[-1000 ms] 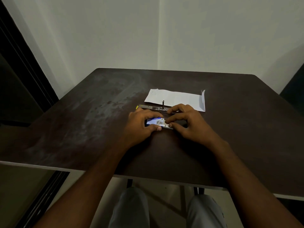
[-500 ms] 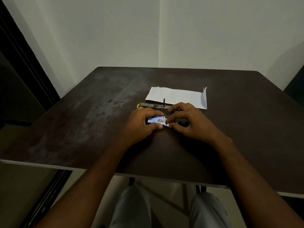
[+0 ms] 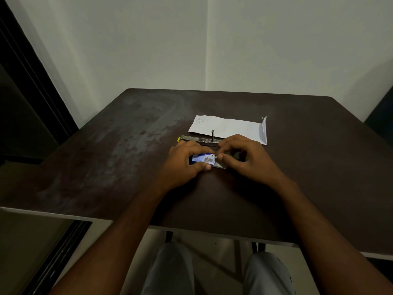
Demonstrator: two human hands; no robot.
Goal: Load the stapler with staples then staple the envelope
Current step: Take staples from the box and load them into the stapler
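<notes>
You are seated at a dark brown table (image 3: 106,167) pushed into a pale wall corner, your knees showing under its near edge. A white envelope (image 3: 227,128) lies flat on the far middle of the tabletop, its flap end standing up at the right. Just in front of it, nearly touching its near edge, lies the stapler (image 3: 197,139): opened out long and flat, metal channel facing up, a yellow tip at its left end and a thin dark pin standing upright near its middle. Its right end is hidden behind your right hand. Nearer to you, just beside the stapler, both hands meet over a small blue-and-white staple box (image 3: 203,159) resting on the table. Your left hand (image 3: 185,162) is closed around the box's left part, thumb on the near side, fingers over the far side. Your right hand (image 3: 248,160) is curled narrow, thumb and forefinger pinched at the box's right end; what they pinch is too small to tell.
</notes>
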